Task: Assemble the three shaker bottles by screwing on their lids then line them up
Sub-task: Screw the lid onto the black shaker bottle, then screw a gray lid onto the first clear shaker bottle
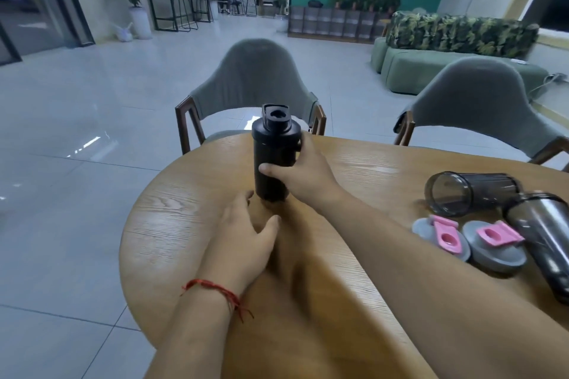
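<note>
On the round light-wood table (184,224), a black plastic shaker bottle (272,160) stands upright with its black lid on.

Two grey chairs (255,80) stand at the table's far edge. At the right lie two smoky transparent bottle bodies (471,192), uncapped and on their sides, with two grey round lids with pink flip caps (495,248) just before them. The right hand (303,172) wraps its fingers around the black bottle's body. The left hand (243,240), fingers loosely spread, rests near its base; a red string bracelet (215,289) circles that wrist.

No text, label, brand or number can be read anywhere in the view. The bottles and lids show no legible print.
</note>
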Available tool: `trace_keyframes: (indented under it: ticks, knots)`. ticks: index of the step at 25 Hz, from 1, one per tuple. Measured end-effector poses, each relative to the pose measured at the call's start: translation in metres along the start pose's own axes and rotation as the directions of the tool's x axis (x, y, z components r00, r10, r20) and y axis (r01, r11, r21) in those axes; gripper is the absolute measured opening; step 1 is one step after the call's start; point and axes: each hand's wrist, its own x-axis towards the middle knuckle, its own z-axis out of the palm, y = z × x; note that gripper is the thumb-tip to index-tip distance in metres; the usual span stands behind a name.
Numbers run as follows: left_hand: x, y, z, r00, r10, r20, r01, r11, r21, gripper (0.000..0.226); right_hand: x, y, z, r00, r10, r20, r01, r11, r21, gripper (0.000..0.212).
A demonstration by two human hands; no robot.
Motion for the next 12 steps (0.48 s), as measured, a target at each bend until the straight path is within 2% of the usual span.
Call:
trace_keyframes:
  ticks: [4, 7, 10, 12]
  knots:
    - [0.009, -0.004, 0.003, 0.999, 0.003, 0.032, -0.006, 0.996, 0.087, 0.071, 0.000, 0.022, 0.014, 0.998, -0.038, -0.049, 0.036, 0.999, -0.037, 0.080]
    - [0.010, -0.001, 0.005, 1.000, 0.020, 0.017, -0.022, 0.995, 0.093, 0.066, -0.004, 0.020, 0.009, 1.000, -0.019, -0.002, 0.019, 0.998, -0.068, 0.081]
    - [0.002, 0.012, 0.012, 0.996, 0.079, 0.034, -0.082, 0.993, 0.083, 0.059, -0.025, 0.011, -0.020, 0.998, 0.041, 0.052, -0.035, 0.994, -0.099, 0.095]
    - [-0.005, 0.025, 0.021, 0.990, 0.129, 0.063, -0.133, 0.988, 0.076, 0.055, -0.053, 0.007, -0.054, 0.999, 0.018, 0.045, -0.011, 0.989, -0.149, 0.089]
